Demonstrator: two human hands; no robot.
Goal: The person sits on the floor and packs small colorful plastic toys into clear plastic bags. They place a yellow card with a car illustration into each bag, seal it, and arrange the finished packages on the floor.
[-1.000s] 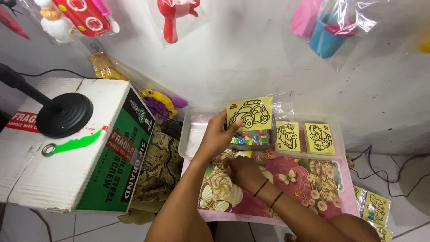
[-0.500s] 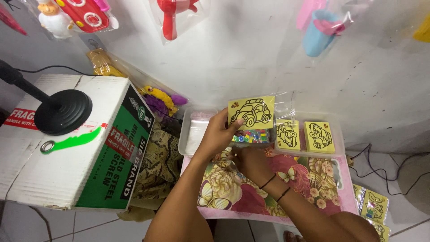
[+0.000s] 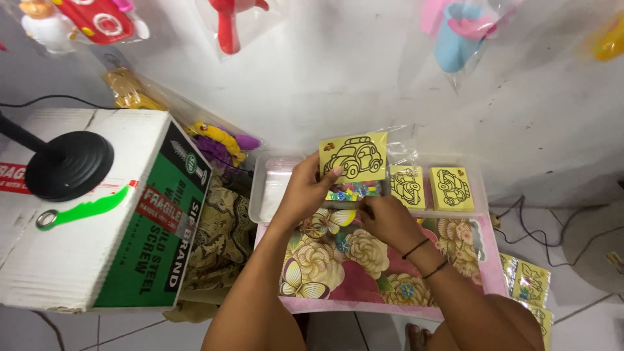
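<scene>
The left hand (image 3: 305, 192) pinches a yellow card (image 3: 354, 158) by its lower left edge, thumb on the printed car outline, holding it upright above the clear tray (image 3: 260, 195). The right hand (image 3: 387, 221) is closed narrowly at the card's bottom, fingertips on what looks like a small packet of coloured bits (image 3: 351, 191) hanging under it; whether it grips the packet or only touches it is hard to tell.

The card looks light and thin, stiff enough to stand up from one edge, yet likely to crease if squeezed mid-sheet. Its clear sleeve probably makes it slippery, so an edge pinch near a corner seems the safest hold.

Inside the tray, right of the held card, stand two more yellow cards (image 3: 429, 188). In front of the tray lies a floral board (image 3: 338, 266). Left of the tray sits a cardboard box (image 3: 110, 221) with a black stand (image 3: 65, 166) on top. More cards (image 3: 530, 286) lie on the floor to the tray's right.
</scene>
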